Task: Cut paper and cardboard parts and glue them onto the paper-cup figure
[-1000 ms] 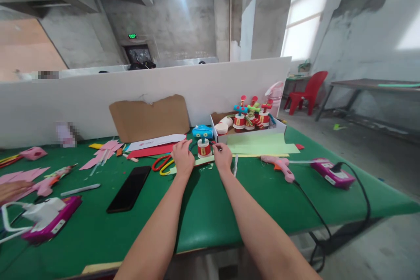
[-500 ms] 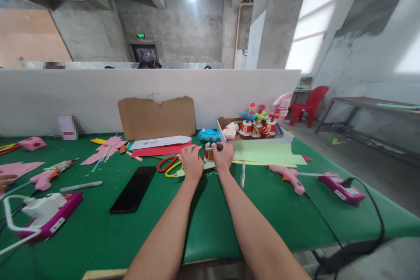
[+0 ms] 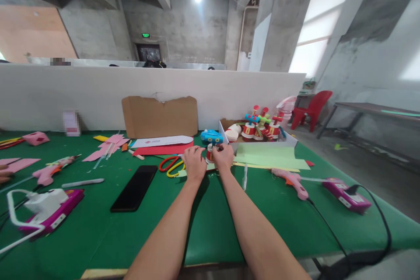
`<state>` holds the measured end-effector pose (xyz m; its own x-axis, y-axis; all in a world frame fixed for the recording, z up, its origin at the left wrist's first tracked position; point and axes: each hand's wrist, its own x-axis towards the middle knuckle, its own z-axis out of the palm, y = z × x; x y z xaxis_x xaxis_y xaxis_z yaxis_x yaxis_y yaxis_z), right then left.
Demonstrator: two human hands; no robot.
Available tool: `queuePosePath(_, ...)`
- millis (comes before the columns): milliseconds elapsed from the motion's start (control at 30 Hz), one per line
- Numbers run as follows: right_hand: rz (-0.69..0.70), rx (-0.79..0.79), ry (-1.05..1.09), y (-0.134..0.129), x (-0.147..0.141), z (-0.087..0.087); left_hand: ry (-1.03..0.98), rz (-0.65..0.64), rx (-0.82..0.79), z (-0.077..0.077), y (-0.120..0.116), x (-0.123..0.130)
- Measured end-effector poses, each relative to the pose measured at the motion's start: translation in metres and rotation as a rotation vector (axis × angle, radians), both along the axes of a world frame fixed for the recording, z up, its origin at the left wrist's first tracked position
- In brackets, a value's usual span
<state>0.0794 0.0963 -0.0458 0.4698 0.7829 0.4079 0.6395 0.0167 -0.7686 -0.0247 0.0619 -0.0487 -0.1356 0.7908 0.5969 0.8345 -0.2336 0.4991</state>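
Observation:
A small red-and-white paper cup (image 3: 209,155) stands on the green table between my two hands. My left hand (image 3: 196,164) is curled against the cup's left side, its fingertips partly hidden. My right hand (image 3: 224,157) is closed at the cup's upper right, with thumb and fingers pinched together. A small dark bit shows at those fingers, too small to name. Right behind the cup is a blue object (image 3: 211,136) with two round eye-like spots; whether it touches the cup, I cannot tell. Scissors (image 3: 173,166) with red and yellow handles lie just left of my left hand.
Finished-looking cup figures (image 3: 249,129) stand in a white box (image 3: 278,144) at the back right. Green paper (image 3: 265,154) lies before it. A pink glue gun (image 3: 295,182), a power strip (image 3: 348,196) and a phone (image 3: 134,188) lie around. Another person's hand (image 3: 4,174) is at far left.
The view has shifted slightly, so most things appear a little to the right. Both my hands stay at the cup, with the right fingers slightly changed in pose.

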Motion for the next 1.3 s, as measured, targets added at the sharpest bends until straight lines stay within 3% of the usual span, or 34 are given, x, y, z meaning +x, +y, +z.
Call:
queuePosePath(900,0.015,0.021,0.036,-0.002,0.008,0.006,-0.02,-0.012,-0.009,0.001,0.002,-0.004)
queuePosePath(1167,0.097,0.134,-0.001,-0.026,0.027,0.013,-0.027,-0.02,-0.004,0.0,0.001,-0.004)
queuePosePath(1300,0.266,0.21,0.077,-0.046,0.039,0.016,-0.037,-0.03,0.007,-0.001,0.002,-0.005)
